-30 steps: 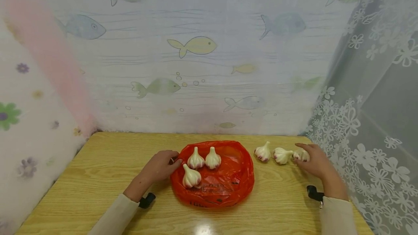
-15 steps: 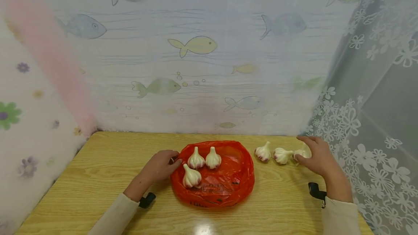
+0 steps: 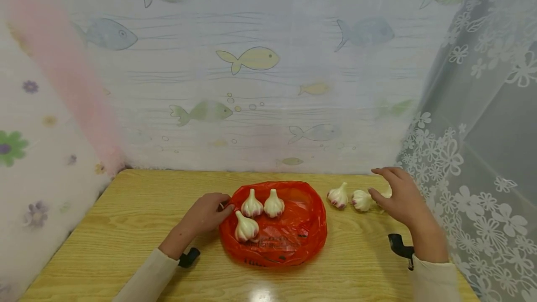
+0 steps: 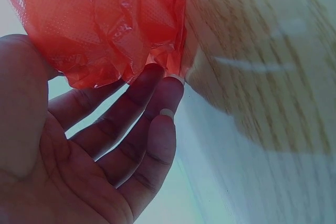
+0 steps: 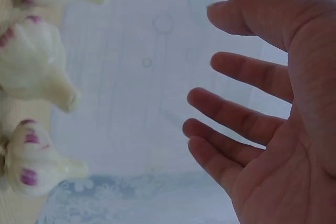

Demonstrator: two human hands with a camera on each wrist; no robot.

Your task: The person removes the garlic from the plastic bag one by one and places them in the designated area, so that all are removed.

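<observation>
Head view: red bag [image 3: 299, 217] holds three garlic bulbs [image 3: 252, 205]

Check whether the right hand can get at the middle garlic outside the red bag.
Probably yes: the right hand is open and empty near the middle garlic, and the right wrist view shows nothing between them.

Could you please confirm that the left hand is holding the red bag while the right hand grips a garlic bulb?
Not quite: the right hand grips nothing; the right wrist view shows it empty, apart from the garlic bulbs. The left hand does hold the red bag.
</observation>
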